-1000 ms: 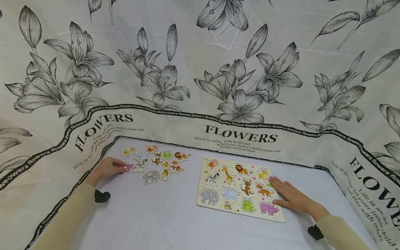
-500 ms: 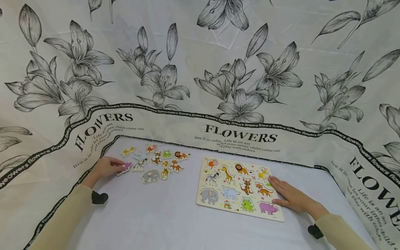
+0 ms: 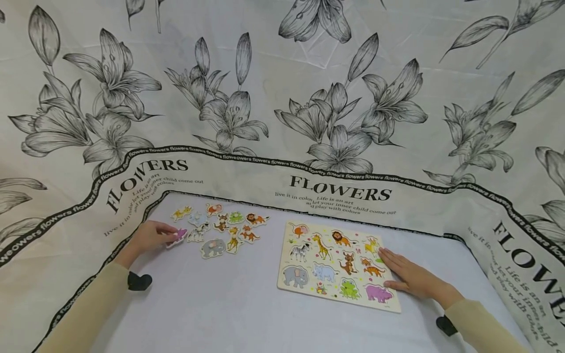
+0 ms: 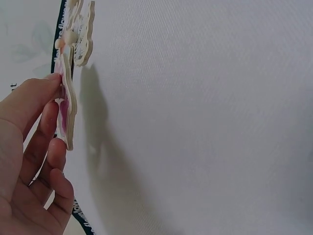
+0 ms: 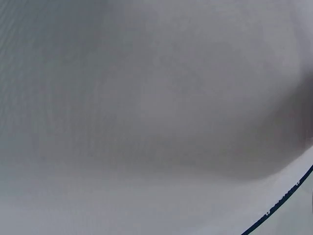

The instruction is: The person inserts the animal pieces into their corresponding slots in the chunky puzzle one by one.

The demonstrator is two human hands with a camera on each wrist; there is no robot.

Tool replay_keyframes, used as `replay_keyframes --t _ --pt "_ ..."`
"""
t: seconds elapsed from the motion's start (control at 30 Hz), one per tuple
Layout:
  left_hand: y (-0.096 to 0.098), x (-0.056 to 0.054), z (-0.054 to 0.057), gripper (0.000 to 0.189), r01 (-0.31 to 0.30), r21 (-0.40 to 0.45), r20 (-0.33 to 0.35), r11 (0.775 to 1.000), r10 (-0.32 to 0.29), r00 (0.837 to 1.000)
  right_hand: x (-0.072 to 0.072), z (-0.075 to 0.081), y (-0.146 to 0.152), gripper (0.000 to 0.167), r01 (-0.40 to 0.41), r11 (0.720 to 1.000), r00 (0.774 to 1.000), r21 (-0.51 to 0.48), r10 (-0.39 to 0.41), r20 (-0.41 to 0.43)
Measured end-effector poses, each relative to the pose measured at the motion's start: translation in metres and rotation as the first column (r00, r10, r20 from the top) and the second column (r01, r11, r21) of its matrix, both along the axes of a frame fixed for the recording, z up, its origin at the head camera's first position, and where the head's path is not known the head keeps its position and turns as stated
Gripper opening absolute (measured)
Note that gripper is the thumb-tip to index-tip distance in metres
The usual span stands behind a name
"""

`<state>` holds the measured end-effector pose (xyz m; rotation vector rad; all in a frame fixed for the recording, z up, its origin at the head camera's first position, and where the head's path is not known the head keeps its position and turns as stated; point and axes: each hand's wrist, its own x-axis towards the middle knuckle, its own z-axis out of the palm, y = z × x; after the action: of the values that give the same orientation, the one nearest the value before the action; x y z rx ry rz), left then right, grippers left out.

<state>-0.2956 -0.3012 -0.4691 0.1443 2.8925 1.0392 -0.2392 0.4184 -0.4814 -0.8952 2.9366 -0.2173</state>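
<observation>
In the head view my left hand is at the left of the table, pinching a purple hippo puzzle piece between thumb and fingers. Seen from the left wrist, the purple piece stands on edge, its pale wooden rim facing the camera. A zebra piece lies just right of it. My right hand rests with extended fingers on the right edge of a wooden animal puzzle board, which bears printed animals matching the pieces. The right wrist view shows mostly blurred white cloth.
Right of the left hand lie several loose animal pieces, among them an elephant, a giraffe, a lion and a frog. A white cloth covers the table. Behind rises a flower-printed curtain.
My left hand has shifted slightly left with the hippo piece, widening the gap to the zebra. The right hand and board stay nearly in place.
</observation>
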Motion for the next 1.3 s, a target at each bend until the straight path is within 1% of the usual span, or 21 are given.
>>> replay_keyframes --t 0.17,0.4,0.47,0.63,0.93,1.13,1.3 --pt "0.003 0.003 0.004 0.029 0.002 0.003 -0.013 1.000 -0.002 1.000 -0.001 0.000 0.000 0.081 0.006 1.000 1.000 -0.001 -0.006 0.018" --pt "0.010 0.008 0.007 0.027 0.009 -0.013 -0.075 1.000 -0.010 0.997 -0.001 0.001 0.000 0.082 0.015 1.000 0.999 -0.002 -0.015 0.036" --pt "0.012 0.009 0.008 0.028 0.010 -0.006 -0.071 1.000 -0.011 0.997 -0.001 0.001 0.000 0.082 0.016 1.000 0.999 -0.002 -0.016 0.037" --pt "0.017 0.011 0.009 0.030 0.020 0.007 -0.066 1.000 -0.020 0.998 0.000 0.001 0.000 0.082 0.009 1.000 1.000 -0.010 -0.008 0.023" --pt "0.027 0.013 0.009 0.027 0.074 0.037 -0.107 0.997 -0.070 0.992 -0.002 -0.001 0.000 0.081 -0.007 1.000 1.000 -0.001 0.007 -0.004" --pt "0.036 0.013 0.010 0.026 0.081 0.029 -0.115 0.996 -0.077 0.990 -0.002 -0.001 0.000 0.080 -0.010 1.000 1.000 0.001 0.011 -0.016" --pt "0.044 0.013 0.011 0.025 0.087 0.029 -0.132 0.996 -0.083 0.988 -0.001 -0.001 0.001 0.078 -0.045 0.999 0.997 -0.003 0.044 -0.055"
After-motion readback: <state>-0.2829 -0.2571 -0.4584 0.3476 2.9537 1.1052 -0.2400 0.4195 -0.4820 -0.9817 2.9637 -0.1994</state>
